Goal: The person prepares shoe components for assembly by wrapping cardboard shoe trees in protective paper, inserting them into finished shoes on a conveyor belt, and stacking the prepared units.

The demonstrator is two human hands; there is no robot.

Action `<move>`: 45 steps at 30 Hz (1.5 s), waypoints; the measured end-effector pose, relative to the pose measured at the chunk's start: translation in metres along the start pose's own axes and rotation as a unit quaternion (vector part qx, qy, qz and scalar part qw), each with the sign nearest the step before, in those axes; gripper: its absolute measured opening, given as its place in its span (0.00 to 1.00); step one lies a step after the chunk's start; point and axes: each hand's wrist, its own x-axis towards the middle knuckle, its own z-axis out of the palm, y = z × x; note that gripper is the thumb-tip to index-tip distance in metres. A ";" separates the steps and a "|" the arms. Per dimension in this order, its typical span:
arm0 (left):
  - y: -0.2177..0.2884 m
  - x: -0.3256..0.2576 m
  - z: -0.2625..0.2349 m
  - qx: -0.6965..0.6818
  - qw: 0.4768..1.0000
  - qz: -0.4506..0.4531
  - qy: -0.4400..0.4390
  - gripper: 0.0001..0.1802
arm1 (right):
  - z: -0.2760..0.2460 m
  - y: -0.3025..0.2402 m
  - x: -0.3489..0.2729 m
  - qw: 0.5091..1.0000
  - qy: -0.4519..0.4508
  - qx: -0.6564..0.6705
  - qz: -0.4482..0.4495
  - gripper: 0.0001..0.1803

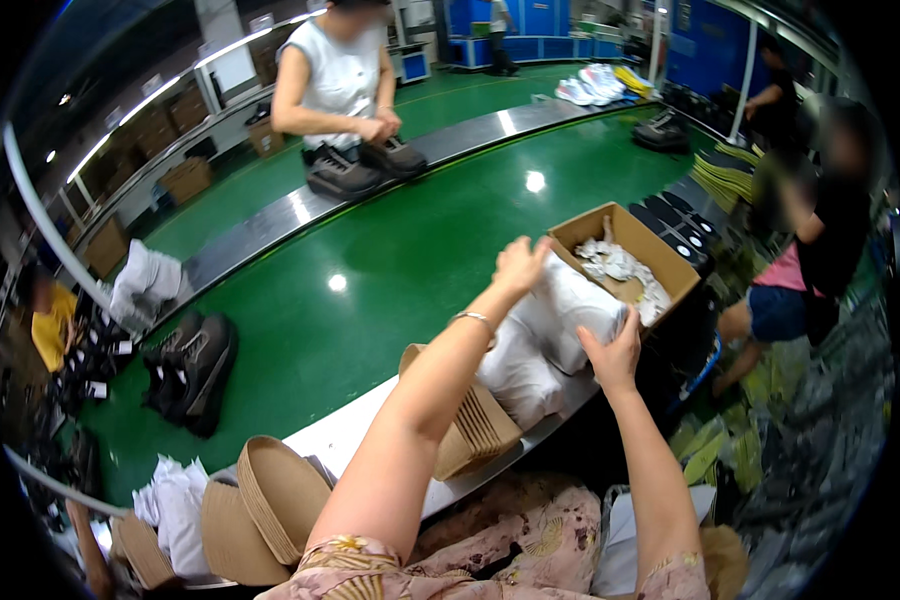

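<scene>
Both my hands grip a stack of white paper, which looks like soft wrapping sheets. At its far left end, my left hand is closed over the edge. My right hand holds the near right end, thumb on top. A brown cardboard box sits just right of the stack, with crumpled white paper inside. Under and left of the held stack, more white paper lies bunched. Beside that stand nested brown cardboard pieces, partly behind my left forearm.
A green conveyor belt runs across, with dark shoes at left. Curved brown cardboard pieces and white paper stand at lower left. Across the belt a person handles dark shoes. Black insoles lie beyond the box; another person stands right.
</scene>
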 end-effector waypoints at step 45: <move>-0.072 -0.452 -0.279 0.134 0.955 -0.008 0.265 0.21 | 0.083 -0.321 -0.256 0.721 -0.571 0.377 0.114 0.12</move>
